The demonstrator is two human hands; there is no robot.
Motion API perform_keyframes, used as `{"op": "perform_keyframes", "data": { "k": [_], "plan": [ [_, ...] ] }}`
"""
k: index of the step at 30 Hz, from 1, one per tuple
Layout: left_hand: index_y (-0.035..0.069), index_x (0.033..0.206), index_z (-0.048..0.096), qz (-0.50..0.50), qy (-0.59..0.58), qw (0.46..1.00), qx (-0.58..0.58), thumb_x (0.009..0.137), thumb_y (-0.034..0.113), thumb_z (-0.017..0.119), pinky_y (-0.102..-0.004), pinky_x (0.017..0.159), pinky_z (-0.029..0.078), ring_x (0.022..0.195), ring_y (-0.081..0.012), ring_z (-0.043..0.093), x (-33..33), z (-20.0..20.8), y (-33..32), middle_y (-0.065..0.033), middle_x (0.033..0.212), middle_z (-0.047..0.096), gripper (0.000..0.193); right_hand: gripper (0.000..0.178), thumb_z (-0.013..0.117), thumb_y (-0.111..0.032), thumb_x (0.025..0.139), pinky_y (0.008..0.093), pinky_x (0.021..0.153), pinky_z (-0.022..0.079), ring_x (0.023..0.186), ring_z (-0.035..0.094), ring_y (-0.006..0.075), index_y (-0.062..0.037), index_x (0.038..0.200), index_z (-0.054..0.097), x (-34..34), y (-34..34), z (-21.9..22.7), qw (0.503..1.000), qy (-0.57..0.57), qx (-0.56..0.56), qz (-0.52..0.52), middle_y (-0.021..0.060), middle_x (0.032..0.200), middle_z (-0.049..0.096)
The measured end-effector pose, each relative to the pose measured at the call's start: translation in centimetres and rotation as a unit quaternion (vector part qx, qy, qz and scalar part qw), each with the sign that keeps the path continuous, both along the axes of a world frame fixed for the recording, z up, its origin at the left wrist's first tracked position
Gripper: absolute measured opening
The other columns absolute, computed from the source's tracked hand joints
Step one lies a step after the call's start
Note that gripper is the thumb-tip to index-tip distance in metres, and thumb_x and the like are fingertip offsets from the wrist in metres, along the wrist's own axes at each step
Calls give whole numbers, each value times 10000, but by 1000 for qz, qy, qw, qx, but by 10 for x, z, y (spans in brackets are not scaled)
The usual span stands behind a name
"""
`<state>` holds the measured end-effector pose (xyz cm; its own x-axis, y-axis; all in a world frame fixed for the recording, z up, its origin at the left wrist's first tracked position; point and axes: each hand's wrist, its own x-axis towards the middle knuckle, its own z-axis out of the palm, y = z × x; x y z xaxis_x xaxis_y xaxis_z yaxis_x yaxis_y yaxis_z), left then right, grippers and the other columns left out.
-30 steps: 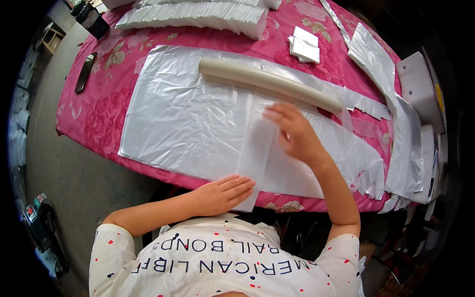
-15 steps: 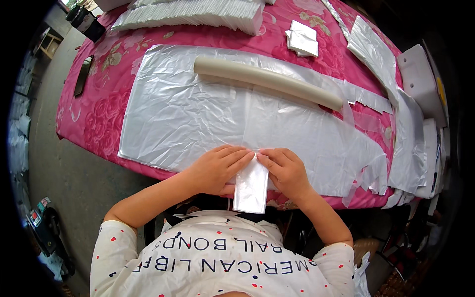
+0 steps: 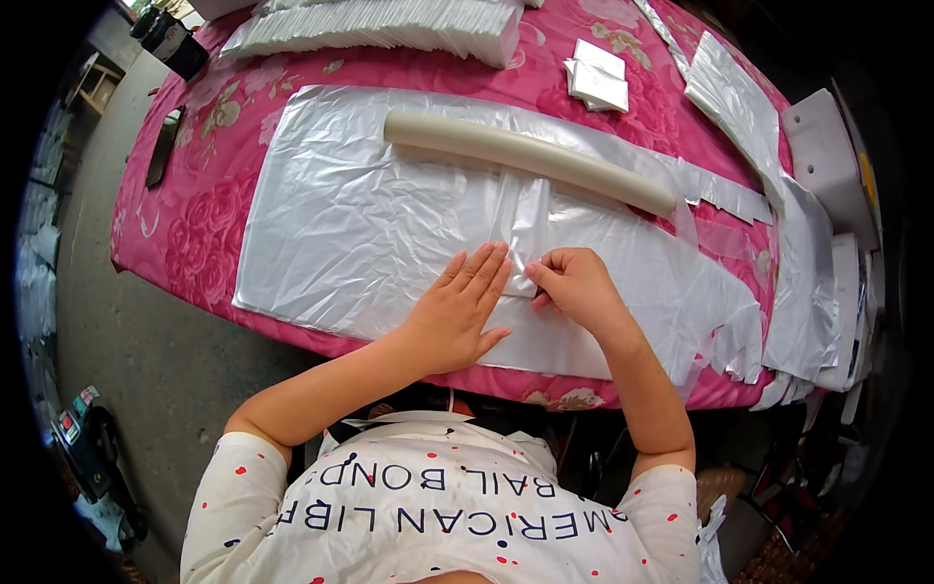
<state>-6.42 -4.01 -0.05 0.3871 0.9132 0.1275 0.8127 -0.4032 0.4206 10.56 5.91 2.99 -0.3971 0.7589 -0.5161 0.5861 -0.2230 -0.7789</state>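
- The folded plastic piece point(image 3: 526, 229), narrow and shiny, lies on the plastic sheets point(image 3: 341, 209), in front of the person and between the hands and the tube.
- The left hand point(image 3: 453, 319) is laid flat, its fingers straight and holding nothing; their tips reach the left side of the folded piece.
- The right hand point(image 3: 584, 290) is at the right side of this piece, near its lower end. Its fingers are bent and the thumb is at the edge; whether they grasp the plastic, I cannot tell.
- The beige tube point(image 3: 525, 156) lies obliquely across the sheets and stands in the way just beyond the folded piece, whose far end comes close to it.
- The surface point(image 3: 206, 243) has a pink flowered cover.
- On its left side there are a dark phone point(image 3: 165, 146) and, farther away, a black container point(image 3: 170, 44).
- At the far edge lies a long white stack point(image 3: 379, 34) of many thin layers.
- A small pile of white squares point(image 3: 596, 78) lies beyond the tube, well apart from the hands.
- To the right, long plastic strips point(image 3: 800, 277) hang over the border, near a white box point(image 3: 827, 161) with two holes.
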Motion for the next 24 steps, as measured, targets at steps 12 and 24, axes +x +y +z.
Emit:
{"op": "perform_keyframes", "data": {
  "k": [12,24],
  "plan": [
    [-66,1210,458,24,15,997,75,713,170,622,-381,946,380,1138,-288,483,0,4,19,-183,1237,491,574,527,728,-162,657,361,903,438,1127,489,276,-6,1132,561,15,-4,-14,799,-29,548,244,132,1215,533],
    [-33,1084,562,-121,-32,979,159,656,80,599,-353,840,468,1017,-256,580,-20,4,0,-145,1161,570,444,206,607,-50,682,311,710,493,824,593,208,-55,885,645,20,-9,-26,759,95,569,301,52,897,634]
  ]
}}
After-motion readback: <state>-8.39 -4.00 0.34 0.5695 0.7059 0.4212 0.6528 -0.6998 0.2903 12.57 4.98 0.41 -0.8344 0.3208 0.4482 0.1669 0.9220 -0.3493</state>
